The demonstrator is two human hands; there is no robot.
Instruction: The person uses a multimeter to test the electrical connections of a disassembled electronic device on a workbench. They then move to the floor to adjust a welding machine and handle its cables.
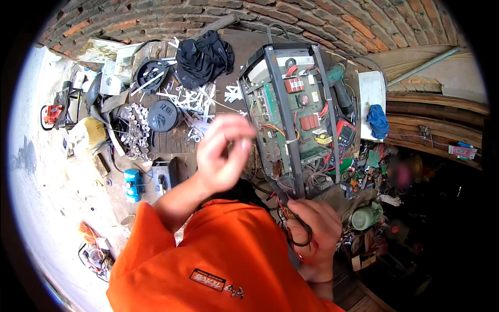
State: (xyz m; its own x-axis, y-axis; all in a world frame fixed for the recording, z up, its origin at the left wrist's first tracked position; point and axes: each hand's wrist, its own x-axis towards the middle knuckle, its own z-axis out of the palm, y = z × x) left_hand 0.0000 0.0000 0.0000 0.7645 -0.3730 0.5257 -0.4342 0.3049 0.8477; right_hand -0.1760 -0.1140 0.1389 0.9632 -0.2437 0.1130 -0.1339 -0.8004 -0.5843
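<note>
My left hand (221, 156) is raised in front of my chest, its fingers loosely bent and the thumb apart, with nothing visible in them. Motion blurs its fingertips. Lower right, my right hand (317, 226) is closed round a bundle of thin red and black wires (300, 244), which loops below the fingers. Just ahead of that hand, a thick dark cable or bar (278, 191) leads up to an opened machine chassis (297, 171). Its dark metal frame bars surround green circuit boards (304, 106) with red parts and coloured wiring. A red-rimmed multimeter (345, 132) lies against the chassis's right side.
Beyond the multimeter lies a green power drill (339, 88). Black cloth (205, 58), a round black lid (163, 115) and scattered white strips (189, 99) cover the left bench. A blue motor (133, 184) stands lower left, a green motor (366, 216) right. A brick wall (322, 23) rises behind.
</note>
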